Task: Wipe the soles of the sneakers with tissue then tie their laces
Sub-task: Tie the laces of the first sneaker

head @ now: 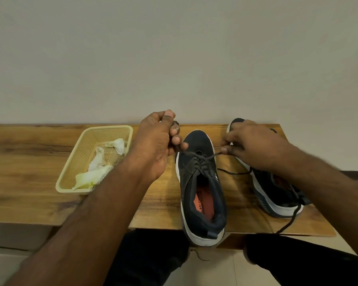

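Two hands each pinching a lace end of the near sneaker; orange insole print unreadable

Dark navy sneaker upright at table centre, toe away, heel over near edge, laces pulled sideways. Second sneaker right, laces loose. Crumpled tissues in basket.

Matt wood-grain table, perforated plastic basket, crumpled tissue, cloth-upper sneaker

Head cam, fwd-down, close over bench
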